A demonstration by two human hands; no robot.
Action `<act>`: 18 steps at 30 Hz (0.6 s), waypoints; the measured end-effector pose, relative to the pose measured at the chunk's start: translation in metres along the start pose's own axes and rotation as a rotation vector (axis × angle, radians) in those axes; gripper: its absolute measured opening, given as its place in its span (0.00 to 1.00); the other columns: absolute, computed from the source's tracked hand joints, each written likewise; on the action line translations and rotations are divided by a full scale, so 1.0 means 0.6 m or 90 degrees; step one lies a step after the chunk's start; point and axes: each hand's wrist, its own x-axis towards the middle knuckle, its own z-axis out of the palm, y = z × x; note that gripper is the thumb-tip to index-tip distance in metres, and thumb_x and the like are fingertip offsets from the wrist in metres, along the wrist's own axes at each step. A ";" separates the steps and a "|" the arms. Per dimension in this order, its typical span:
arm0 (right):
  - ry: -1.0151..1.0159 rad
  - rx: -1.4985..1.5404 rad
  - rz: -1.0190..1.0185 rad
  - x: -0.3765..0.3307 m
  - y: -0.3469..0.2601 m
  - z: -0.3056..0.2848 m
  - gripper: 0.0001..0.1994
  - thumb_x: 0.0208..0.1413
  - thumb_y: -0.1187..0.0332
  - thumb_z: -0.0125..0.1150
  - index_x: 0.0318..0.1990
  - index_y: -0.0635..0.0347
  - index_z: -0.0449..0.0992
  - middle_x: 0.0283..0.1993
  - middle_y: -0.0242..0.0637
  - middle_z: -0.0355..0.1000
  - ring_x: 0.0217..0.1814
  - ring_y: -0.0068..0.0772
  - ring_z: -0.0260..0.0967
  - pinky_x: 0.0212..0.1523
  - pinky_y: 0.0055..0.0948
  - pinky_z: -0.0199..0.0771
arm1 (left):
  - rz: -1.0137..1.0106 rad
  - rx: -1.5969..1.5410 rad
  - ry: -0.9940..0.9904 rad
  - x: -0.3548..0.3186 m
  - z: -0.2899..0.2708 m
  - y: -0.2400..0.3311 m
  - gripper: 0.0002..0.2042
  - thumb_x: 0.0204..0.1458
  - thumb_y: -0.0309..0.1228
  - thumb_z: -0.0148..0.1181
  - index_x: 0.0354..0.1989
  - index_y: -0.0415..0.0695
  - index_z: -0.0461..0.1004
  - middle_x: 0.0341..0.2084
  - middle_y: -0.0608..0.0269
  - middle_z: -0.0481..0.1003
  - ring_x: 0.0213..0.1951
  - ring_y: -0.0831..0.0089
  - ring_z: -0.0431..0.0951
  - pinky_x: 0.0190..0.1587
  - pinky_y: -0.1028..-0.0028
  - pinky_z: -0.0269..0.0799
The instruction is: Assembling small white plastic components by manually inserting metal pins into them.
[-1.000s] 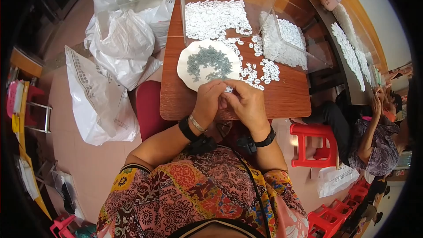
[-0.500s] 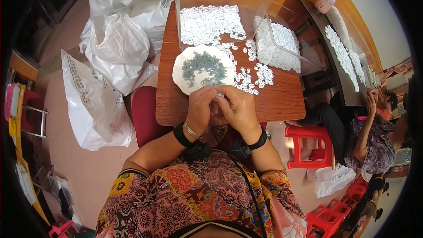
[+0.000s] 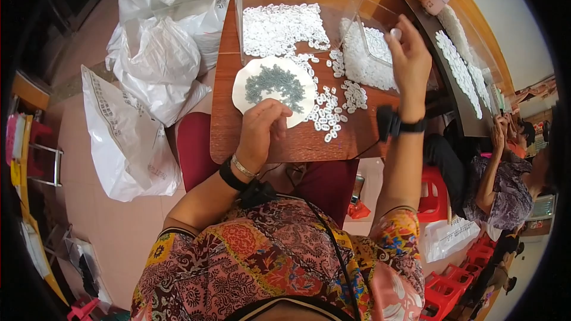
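My left hand [image 3: 262, 131] is over the near rim of a cream plate [image 3: 240, 86], its fingers curled together and fingertips close to a spread of tiny grey-green pieces [image 3: 275, 79]. Whatever those fingers hold, if anything, is hidden. Raised to the right, my right hand [image 3: 412, 56] has a small white plastic piece [image 3: 395, 34] between thumb and forefinger. It is above a clear box [image 3: 386, 68] filled with white pieces [image 3: 363, 71]. Loose white oval pieces with holes [image 3: 327, 116] lie on the table beside the plate, with a larger heap [image 3: 279, 27] behind it.
The brown wooden table [image 3: 238, 142] has clear upright panels at its back. White sacks [image 3: 157, 53] stand on the left. A dark table [image 3: 470, 122] at right carries more white pieces. Beyond a red stool [image 3: 434, 193] sits another person [image 3: 505, 190].
My hands were together at the plate's near edge around a small piece. My right hand has swung up and right to the clear box; my left has shifted slightly left and up.
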 end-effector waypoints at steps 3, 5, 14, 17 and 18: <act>0.017 -0.111 -0.042 0.016 0.017 -0.012 0.13 0.49 0.68 0.61 0.44 0.56 0.76 0.41 0.39 0.74 0.42 0.39 0.70 0.42 0.32 0.70 | 0.001 -0.011 0.001 0.001 -0.004 -0.002 0.14 0.57 0.35 0.44 0.28 0.41 0.73 0.14 0.70 0.68 0.17 0.84 0.65 0.20 0.84 0.58; -0.031 -0.100 -0.076 -0.001 0.011 -0.007 0.09 0.49 0.69 0.61 0.38 0.58 0.77 0.39 0.38 0.74 0.40 0.41 0.71 0.39 0.32 0.70 | -0.007 -0.013 0.003 -0.004 -0.011 -0.005 0.13 0.57 0.35 0.45 0.28 0.41 0.73 0.15 0.71 0.68 0.17 0.83 0.65 0.20 0.84 0.57; -0.488 0.001 0.159 -0.150 0.059 0.085 0.09 0.47 0.66 0.59 0.35 0.60 0.78 0.33 0.44 0.75 0.35 0.44 0.73 0.36 0.35 0.71 | -0.040 0.005 -0.010 -0.003 -0.028 -0.017 0.14 0.58 0.35 0.43 0.29 0.39 0.72 0.16 0.66 0.68 0.18 0.81 0.65 0.21 0.82 0.59; -0.516 -0.059 0.117 -0.162 0.064 0.114 0.08 0.46 0.67 0.59 0.34 0.59 0.79 0.31 0.45 0.75 0.35 0.45 0.73 0.38 0.36 0.71 | -0.035 0.010 -0.022 -0.004 -0.027 -0.016 0.14 0.58 0.35 0.43 0.29 0.39 0.72 0.16 0.66 0.68 0.18 0.81 0.65 0.21 0.83 0.58; -0.516 -0.058 0.117 -0.160 0.067 0.120 0.08 0.46 0.67 0.59 0.34 0.59 0.79 0.31 0.45 0.75 0.35 0.45 0.73 0.38 0.36 0.71 | -0.035 0.011 -0.022 -0.003 -0.026 -0.017 0.14 0.58 0.35 0.43 0.29 0.39 0.72 0.16 0.66 0.68 0.18 0.81 0.65 0.21 0.83 0.58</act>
